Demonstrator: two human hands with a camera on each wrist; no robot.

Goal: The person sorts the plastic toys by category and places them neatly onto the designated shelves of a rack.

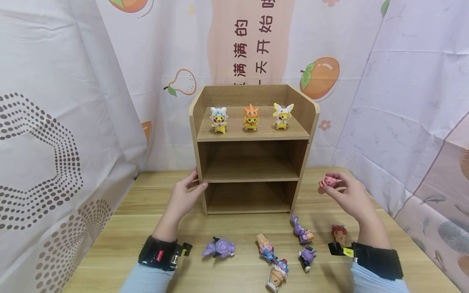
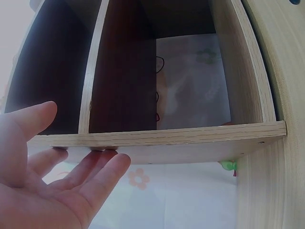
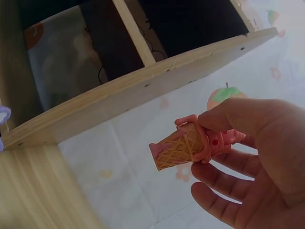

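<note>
My left hand (image 1: 185, 195) is at the left side of a small wooden shelf (image 1: 253, 179). In the left wrist view its fingertips (image 2: 123, 162) touch the outer face of the side panel, while the thumb points across the front edge. To the right of the shelf, my right hand (image 1: 349, 194) holds a pink figurine (image 1: 327, 183) above the table. Seen from the right wrist, the figurine (image 3: 178, 150) has a waffle-cone base pointing away from the hand. Thumb and index finger pinch its pink upper part, which they partly hide.
On the top board stand three yellow figurines: white-hooded (image 1: 219, 120), orange-hooded (image 1: 250, 118) and white-eared (image 1: 282, 116). Several figurines lie on the table (image 1: 139, 228) in front, including a purple one (image 1: 220, 248), a cone-shaped one (image 1: 277, 276) and a red-topped one (image 1: 339, 233) near the right wrist.
</note>
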